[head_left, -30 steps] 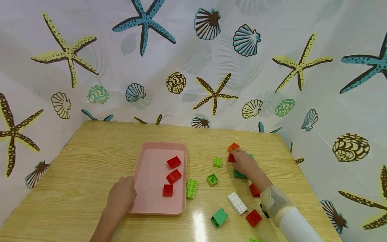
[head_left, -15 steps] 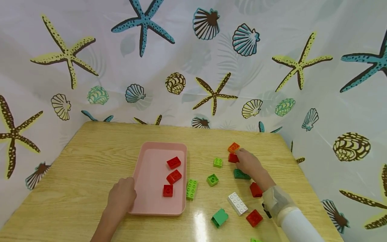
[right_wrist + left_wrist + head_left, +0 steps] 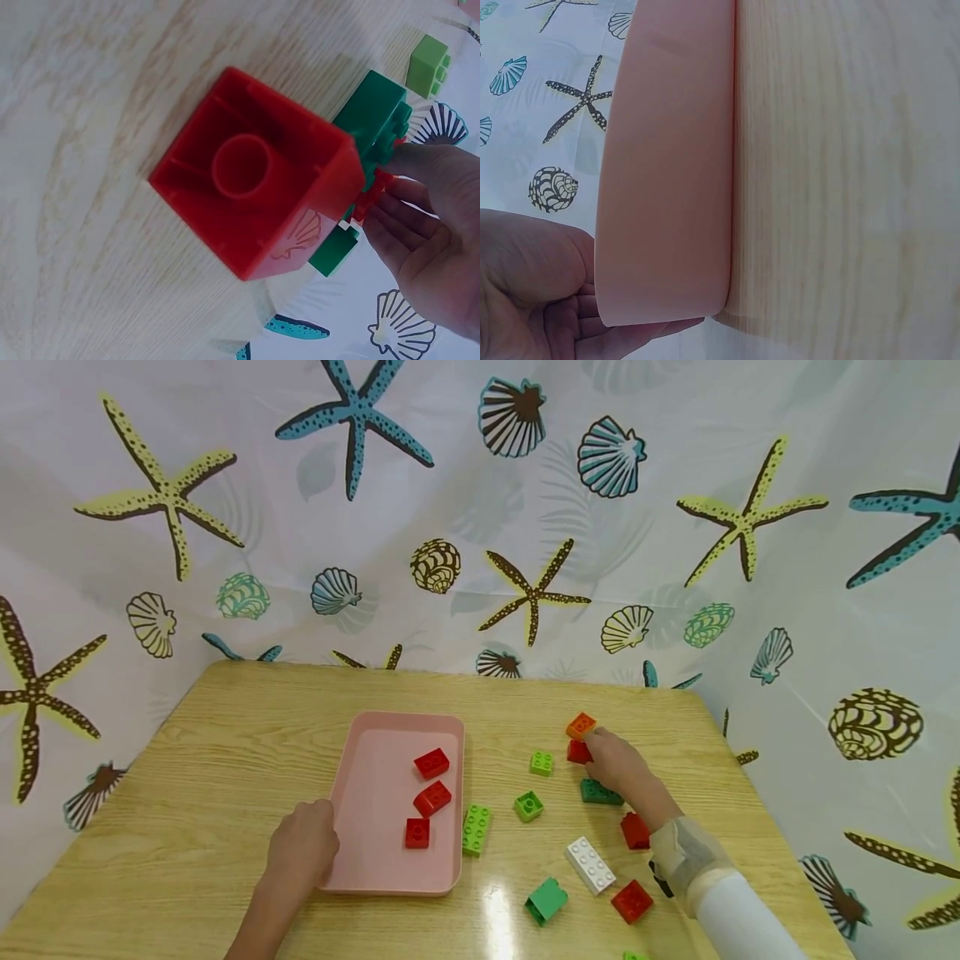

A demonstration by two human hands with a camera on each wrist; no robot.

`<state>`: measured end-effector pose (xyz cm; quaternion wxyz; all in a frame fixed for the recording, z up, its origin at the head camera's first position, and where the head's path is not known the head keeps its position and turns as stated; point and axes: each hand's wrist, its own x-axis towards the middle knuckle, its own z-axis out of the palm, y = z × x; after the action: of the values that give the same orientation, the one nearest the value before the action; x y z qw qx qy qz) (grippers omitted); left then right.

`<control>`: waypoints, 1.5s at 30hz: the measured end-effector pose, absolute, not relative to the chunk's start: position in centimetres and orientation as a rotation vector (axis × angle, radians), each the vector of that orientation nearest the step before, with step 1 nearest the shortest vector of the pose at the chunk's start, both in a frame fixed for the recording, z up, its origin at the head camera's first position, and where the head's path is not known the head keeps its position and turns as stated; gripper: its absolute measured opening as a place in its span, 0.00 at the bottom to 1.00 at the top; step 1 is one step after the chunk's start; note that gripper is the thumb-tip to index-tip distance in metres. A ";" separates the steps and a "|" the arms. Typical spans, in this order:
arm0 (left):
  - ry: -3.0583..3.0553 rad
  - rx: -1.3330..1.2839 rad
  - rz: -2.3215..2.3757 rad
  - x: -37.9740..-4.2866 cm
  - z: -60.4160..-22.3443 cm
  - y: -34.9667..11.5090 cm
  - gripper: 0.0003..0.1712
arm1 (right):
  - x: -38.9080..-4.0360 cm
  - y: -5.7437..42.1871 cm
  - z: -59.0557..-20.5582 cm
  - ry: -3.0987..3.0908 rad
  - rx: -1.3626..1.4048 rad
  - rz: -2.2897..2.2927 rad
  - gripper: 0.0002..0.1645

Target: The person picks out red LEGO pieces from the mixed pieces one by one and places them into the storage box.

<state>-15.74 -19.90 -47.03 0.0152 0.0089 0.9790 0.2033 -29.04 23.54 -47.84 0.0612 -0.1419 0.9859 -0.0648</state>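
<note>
My left hand [image 3: 303,843] grips the left side of a pink tray [image 3: 367,793], near its front corner. In the left wrist view, the fingers [image 3: 615,341] curl about the corner of the tray wall [image 3: 664,165]. Three red bricks, one of them [image 3: 432,763], lie inside the tray. At the right, my right hand [image 3: 618,764] pinches a small red brick [image 3: 578,752] between thumb and fingertips, just in front of an orange brick [image 3: 581,726]. The right wrist view shows that red brick [image 3: 373,193] mostly covered by the fingers, beside a dark green brick [image 3: 373,112].
A red brick [image 3: 635,831] stands below my right wrist. Around it lie a dark green brick [image 3: 600,792], a white brick [image 3: 590,865], a green brick [image 3: 546,901] and another red brick [image 3: 632,902]. Lime bricks, including a long one [image 3: 476,831], sit right of the tray.
My right hand has shifted slightly to the right, so more of the small red brick shows and a green brick behind is covered. The left hand and tray stay put.
</note>
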 end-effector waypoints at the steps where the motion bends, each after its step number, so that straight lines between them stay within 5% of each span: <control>1: 3.048 0.028 0.633 -15.8 -47.0 -19.9 0.05 | -29.1 23.5 -47.9 2.983 -0.436 -0.192 0.19; 19: 3.061 0.033 0.651 -15.7 -47.0 -19.8 0.06 | -29.5 23.5 -48.0 2.992 -0.462 -0.140 0.13; 45: 3.094 0.050 0.647 -15.7 -47.2 -20.0 0.06 | -29.3 23.0 -47.3 3.008 -0.448 -0.186 0.19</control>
<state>-15.70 -19.97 -47.24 -0.0101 0.0159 0.9786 0.2047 -29.35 22.97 -47.33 0.0474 -0.1470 0.9861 -0.0609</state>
